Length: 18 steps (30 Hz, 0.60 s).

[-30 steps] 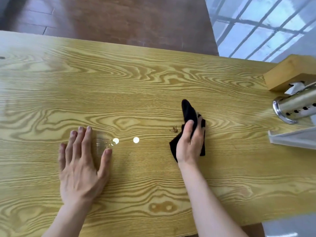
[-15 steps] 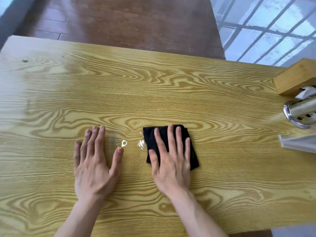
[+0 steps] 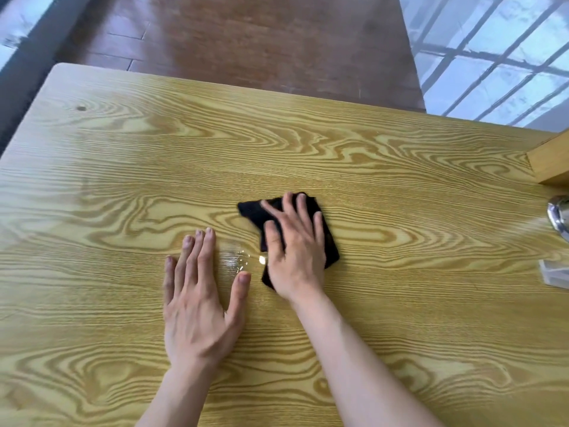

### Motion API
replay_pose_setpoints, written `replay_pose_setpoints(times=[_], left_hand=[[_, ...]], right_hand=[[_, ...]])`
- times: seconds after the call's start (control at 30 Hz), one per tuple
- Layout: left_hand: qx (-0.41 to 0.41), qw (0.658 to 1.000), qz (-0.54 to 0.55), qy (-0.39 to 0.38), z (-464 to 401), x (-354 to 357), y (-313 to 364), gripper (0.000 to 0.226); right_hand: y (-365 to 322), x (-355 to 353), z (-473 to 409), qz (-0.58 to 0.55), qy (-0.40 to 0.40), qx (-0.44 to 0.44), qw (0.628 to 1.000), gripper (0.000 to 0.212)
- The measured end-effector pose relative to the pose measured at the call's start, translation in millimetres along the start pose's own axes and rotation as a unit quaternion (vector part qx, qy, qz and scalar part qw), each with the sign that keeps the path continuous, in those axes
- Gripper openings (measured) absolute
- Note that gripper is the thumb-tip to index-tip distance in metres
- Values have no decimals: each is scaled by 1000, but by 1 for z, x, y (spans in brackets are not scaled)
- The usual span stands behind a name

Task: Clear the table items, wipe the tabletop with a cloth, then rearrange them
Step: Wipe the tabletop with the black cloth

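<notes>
Your right hand (image 3: 295, 251) lay flat, fingers spread, pressing the black cloth (image 3: 326, 241) to the table (image 3: 123, 180) and hiding most of it. Your left hand (image 3: 200, 306) rested open, palm down, just left of it, holding nothing. Far right, a metal thing (image 3: 558, 215) and wooden block (image 3: 551, 164) were cut off. No writing showed.
</notes>
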<state>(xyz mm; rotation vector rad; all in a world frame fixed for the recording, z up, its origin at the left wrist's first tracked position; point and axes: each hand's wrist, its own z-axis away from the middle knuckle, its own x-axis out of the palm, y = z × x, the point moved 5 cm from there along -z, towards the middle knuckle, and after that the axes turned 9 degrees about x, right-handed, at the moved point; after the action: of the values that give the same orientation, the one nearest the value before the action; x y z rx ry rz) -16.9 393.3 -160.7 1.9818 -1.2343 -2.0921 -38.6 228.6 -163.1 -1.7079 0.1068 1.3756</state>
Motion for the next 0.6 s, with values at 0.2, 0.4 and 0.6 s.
replay_pose_setpoints(times=[0.2, 0.4, 0.6], left_hand=[[-24, 994, 85, 59, 1, -4, -7, 80], [-12, 998, 51, 42, 3, -3, -8, 75], [-8, 999, -31, -3, 3, 1, -5, 78]], right_hand=[[-39, 39, 45, 194, -88, -140, 967, 57], [-11, 20, 99, 203, -122, -147, 960, 60], [61, -34, 61, 244, -37, -21, 969, 61]])
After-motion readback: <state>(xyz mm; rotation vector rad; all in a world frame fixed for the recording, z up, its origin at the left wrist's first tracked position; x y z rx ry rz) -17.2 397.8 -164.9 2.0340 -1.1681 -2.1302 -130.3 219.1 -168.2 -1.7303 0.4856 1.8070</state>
